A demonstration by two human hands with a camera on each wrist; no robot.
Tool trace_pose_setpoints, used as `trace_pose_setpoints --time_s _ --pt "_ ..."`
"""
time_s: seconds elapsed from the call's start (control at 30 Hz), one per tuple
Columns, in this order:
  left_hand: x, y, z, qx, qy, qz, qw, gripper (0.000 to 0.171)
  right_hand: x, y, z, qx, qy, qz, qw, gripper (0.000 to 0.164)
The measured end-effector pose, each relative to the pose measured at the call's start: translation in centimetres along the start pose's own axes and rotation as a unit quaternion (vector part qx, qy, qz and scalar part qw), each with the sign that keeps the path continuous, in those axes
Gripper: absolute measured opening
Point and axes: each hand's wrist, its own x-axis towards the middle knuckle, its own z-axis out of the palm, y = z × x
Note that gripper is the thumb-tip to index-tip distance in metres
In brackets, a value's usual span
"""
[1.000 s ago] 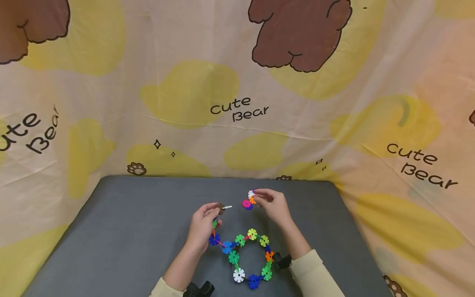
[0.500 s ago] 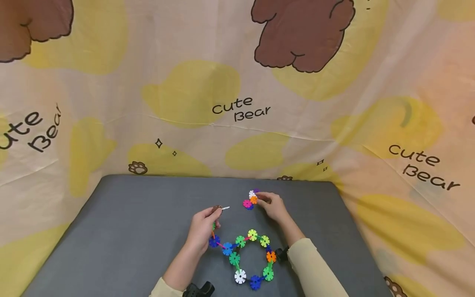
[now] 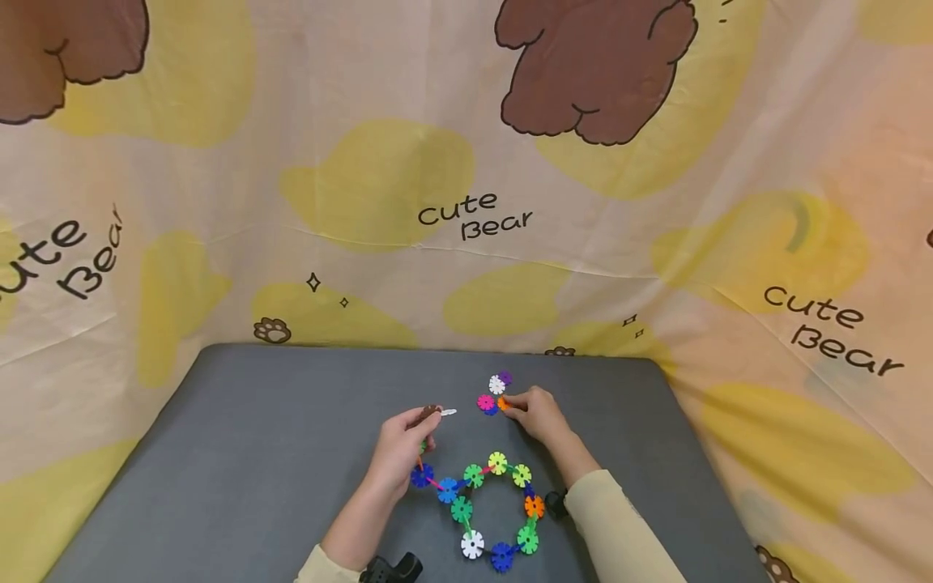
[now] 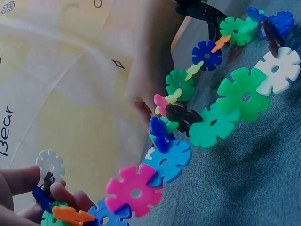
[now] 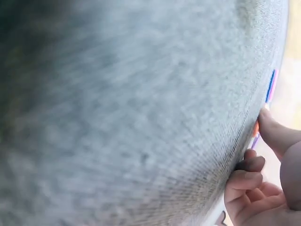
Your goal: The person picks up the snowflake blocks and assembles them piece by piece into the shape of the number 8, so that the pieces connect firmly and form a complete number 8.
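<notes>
My left hand [image 3: 399,447] pinches the end of a chain of snowflake discs, by a brown disc [image 3: 430,411]. A white disc [image 4: 50,162] sticks out past the fingers, joined to the brown one. From that hand the chain runs through a blue disc [image 3: 422,475] and a pink disc [image 4: 135,192] to a ring of joined discs on the table, with a green disc [image 3: 528,538] and a white disc [image 3: 472,545] in it. My right hand [image 3: 543,417] pinches an orange disc [image 3: 503,403] at the loose discs; the fingers partly cover it.
Loose discs lie on the grey table [image 3: 291,453] beyond the ring: a white one [image 3: 496,385], a purple one [image 3: 506,378], a pink one [image 3: 484,402] and a blue one [image 3: 492,411] partly under it. A printed curtain [image 3: 364,267] stands behind the table.
My right hand has drawn slightly toward me and right, and the orange disc has come away from the white one. My left hand has barely moved, still gripping the chain's end.
</notes>
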Motion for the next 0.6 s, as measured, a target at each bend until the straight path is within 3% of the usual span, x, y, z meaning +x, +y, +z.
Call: trace_pose_setpoints --time_s 0.13,0.33,0.43,0.6 --pt "0.1 0.0 0.0 0.003 -0.006 0.004 1.0 0.03 -0.2 0.3 -0.3 0.024 0.023 0.005 0.999 0.023" --pt "-0.1 0.4 0.1 0.009 -0.009 0.007 0.9999 0.034 -0.7 0.1 -1.1 0.096 -0.002 0.059 0.994 0.025" --pt "-0.2 0.3 0.0 0.01 -0.005 0.006 0.9999 0.034 -1.3 0.2 -1.2 0.103 -0.012 0.055 0.993 0.021" --pt "-0.4 0.3 0.0 0.013 -0.008 0.003 0.9999 0.031 -2.7 -0.1 -1.8 0.134 0.012 0.038 0.99 0.012"
